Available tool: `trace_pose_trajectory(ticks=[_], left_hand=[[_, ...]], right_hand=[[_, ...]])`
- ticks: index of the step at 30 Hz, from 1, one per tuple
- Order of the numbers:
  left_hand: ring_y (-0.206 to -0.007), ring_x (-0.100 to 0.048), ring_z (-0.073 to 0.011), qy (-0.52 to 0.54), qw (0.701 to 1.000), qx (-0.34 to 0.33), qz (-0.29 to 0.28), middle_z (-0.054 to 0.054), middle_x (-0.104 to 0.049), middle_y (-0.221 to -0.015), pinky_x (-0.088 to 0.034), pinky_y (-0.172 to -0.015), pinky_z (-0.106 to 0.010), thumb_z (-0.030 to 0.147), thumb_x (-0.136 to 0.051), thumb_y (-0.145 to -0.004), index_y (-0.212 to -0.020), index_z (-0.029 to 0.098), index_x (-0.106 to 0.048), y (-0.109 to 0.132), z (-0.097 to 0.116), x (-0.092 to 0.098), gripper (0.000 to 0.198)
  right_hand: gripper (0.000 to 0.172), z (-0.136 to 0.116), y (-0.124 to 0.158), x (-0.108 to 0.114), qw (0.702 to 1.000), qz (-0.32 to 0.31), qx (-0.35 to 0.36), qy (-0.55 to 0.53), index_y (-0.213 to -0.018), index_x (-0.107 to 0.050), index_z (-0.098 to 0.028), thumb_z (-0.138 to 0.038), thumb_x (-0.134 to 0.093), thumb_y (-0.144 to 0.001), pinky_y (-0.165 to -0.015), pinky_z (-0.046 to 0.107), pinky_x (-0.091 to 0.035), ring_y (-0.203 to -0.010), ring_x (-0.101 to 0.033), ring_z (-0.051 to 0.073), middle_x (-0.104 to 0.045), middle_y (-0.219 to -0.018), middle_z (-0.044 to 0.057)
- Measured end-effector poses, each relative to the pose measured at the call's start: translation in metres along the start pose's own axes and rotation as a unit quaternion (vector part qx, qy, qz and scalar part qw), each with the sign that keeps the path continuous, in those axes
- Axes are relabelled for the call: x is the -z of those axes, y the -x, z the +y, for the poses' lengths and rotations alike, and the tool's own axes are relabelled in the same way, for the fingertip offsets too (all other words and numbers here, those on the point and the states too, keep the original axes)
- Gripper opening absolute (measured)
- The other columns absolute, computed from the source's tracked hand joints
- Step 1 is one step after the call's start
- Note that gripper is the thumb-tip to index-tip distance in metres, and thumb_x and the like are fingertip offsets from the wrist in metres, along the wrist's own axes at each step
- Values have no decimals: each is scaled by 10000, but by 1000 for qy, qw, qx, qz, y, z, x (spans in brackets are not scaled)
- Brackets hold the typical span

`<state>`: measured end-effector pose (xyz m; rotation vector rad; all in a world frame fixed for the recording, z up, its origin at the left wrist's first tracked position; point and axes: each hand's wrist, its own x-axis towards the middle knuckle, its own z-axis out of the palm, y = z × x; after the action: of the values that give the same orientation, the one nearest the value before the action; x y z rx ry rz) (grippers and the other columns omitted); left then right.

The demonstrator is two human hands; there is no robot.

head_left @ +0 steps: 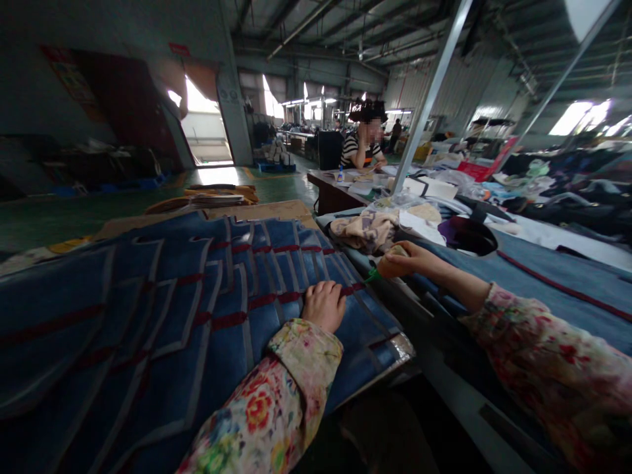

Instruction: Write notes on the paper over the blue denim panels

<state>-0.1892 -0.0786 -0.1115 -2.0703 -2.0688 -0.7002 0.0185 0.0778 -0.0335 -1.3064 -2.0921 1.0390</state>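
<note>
My left hand [324, 305] lies on a spread of overlapping blue panels [276, 316] with grey edges, its fingers together and slightly bent on the surface. A dark red stripe [228, 321] crosses the panels in broken sections. To the right, my right hand [399, 261] is closed around a small tool with a pale handle end showing at the top. The tool's green tip [374, 275] points down left at the end of the red stripe, by the panels' right edge. Whether the tip touches the panel, I cannot tell.
Brown cardboard [257, 212] lies under the panels' far side. A patterned cloth [368, 230], a dark round opening [467, 236] and more blue material [563, 276] are on the right-hand table. A metal post [429, 99] rises behind. Another person [364, 141] sits at a desk farther back.
</note>
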Motion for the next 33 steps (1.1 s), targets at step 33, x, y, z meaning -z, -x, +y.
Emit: trace_pose_trajectory(ticks=[33], left_hand=[[-1051,-493,-205,-8,1000,1,-8,-29,-598,-1108,-356,-876,-383,294,-442,-884,-1049,221,-552,0,2,2,212]], right_hand=[[624,5,50,41,990,-132,-27,37,-1143,-517,-191,-604,-613,-686,-757,332,-501,-995,-565,278,-617,-1057,71]])
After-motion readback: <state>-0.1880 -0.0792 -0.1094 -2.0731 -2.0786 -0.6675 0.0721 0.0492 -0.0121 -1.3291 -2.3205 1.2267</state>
